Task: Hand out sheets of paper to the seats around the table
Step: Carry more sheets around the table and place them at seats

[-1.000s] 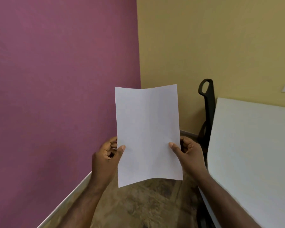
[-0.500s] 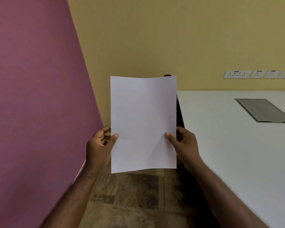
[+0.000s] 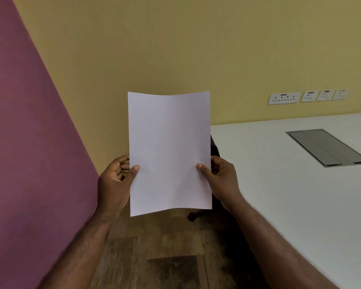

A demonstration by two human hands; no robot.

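Head view: you are pinching the paper [image 3: 169,151] upright, left hand [image 3: 115,182] and right hand [image 3: 221,180] fingers clamping its side edges beside the counter [image 3: 279,184] edge; no sheet is lying there yet.

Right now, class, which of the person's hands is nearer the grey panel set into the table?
Right. The right hand holds the paper's table-side edge; the left hand is across the sheet from the grey panel.

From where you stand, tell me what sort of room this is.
Probably an office meeting room: a large white table with a flush cable hatch, and a row of wall sockets behind it.
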